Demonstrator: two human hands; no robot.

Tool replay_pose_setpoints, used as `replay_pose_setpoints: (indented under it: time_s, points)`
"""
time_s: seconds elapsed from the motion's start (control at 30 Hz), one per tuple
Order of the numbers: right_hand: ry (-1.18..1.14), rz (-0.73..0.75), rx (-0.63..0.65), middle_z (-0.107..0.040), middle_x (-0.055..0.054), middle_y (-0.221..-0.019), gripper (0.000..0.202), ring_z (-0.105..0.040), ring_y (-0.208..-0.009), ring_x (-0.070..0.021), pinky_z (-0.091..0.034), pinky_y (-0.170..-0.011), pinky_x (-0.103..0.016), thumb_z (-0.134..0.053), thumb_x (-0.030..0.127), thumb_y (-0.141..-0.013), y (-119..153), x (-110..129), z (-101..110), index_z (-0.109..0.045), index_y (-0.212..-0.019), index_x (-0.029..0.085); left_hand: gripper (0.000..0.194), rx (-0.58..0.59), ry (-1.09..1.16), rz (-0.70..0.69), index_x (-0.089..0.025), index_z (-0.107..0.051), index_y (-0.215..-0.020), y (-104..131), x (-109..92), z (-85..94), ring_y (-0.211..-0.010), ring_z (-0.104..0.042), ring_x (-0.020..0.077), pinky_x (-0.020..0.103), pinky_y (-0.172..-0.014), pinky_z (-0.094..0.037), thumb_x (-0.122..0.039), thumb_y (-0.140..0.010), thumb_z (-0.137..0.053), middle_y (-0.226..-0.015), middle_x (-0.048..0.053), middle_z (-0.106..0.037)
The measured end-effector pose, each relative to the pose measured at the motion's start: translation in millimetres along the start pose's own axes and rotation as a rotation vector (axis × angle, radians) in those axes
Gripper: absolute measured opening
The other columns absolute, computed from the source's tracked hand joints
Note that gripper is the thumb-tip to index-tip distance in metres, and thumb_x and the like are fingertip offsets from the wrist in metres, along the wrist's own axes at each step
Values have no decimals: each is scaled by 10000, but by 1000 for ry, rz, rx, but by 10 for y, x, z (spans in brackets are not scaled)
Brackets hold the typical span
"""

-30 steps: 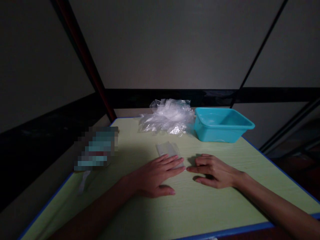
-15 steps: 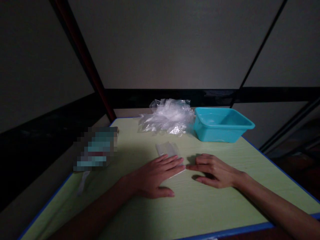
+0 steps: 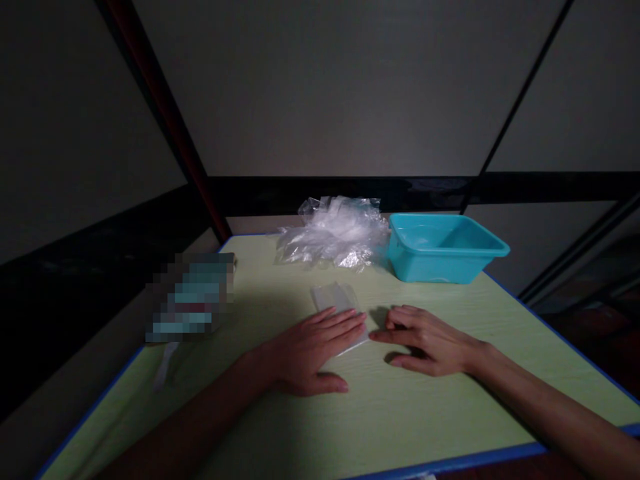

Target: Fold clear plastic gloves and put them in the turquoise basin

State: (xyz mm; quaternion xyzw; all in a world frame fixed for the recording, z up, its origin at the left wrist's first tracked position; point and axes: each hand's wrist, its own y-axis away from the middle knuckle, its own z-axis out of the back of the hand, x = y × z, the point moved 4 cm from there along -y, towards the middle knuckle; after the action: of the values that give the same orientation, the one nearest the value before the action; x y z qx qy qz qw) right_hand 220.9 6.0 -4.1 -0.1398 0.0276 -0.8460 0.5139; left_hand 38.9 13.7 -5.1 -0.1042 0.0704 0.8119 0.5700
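Observation:
A small clear plastic bag (image 3: 336, 297) lies flat near the middle of the green table. My left hand (image 3: 315, 350) rests palm down over its nearer part, fingers stretched out and thumb apart. To the right, my right hand (image 3: 425, 341) has its index finger pointing left, the tip at the bag's right corner. Its other fingers are curled, the thumb is apart from them, and nothing shows between them. Behind the bag is a heap of crumpled clear plastic bags (image 3: 335, 233).
A turquoise plastic basin (image 3: 435, 267) stands at the back right, beside the heap. On the left edge lies a blurred flat object (image 3: 193, 300) with a pale strip (image 3: 166, 367) near it. The table (image 3: 400, 427) has a blue edge; cabinet panels rise behind it.
The fingers of my left hand have drawn back very slightly from the bag's right corner. My right hand and the bag look almost unmoved.

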Motion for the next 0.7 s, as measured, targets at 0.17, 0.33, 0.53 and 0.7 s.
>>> replay_pose_setpoints:
  time_s: [0.17, 0.33, 0.53, 0.7]
  points:
    - [12, 4, 3, -473, -77, -831, 421, -438, -807, -199, -373, -710, -345, -411, 379, -861, -1, 5, 0, -485, -1194, 133, 733, -17, 33, -13, -166, -123, -1374, -8, -3, 4, -1305, -117, 248, 410, -1057, -101, -554, -808, -381, -1431, 99, -114]
    - [16, 24, -12, -478, -80, -823, 417, -441, -806, -197, -374, -706, -340, -409, 374, -864, 0, 9, 0, -493, -1187, 124, 722, 13, 4, 20, -169, -158, -1368, -2, 34, -12, -1309, -92, 242, 408, -1056, -77, -567, -805, -373, -1434, 94, -103]
    - [23, 31, -16, -478, -80, -821, 411, -442, -802, -196, -370, -699, -339, -411, 371, -866, 3, 5, -7, -494, -1181, 121, 653, -1, -50, 113, -181, -150, -1368, 54, 258, 12, -1313, -65, 217, 379, -1056, -70, -510, -842, -353, -1441, 86, -89]
    - [15, 35, -20, -481, -81, -825, 397, -446, -797, -196, -374, -697, -341, -408, 375, -866, 3, 1, -7, -513, -1151, 120, 550, -32, -93, 295, -175, -165, -1358, 110, 512, 22, -1314, -61, 195, 397, -1046, -80, -456, -893, -244, -1440, 85, -116]
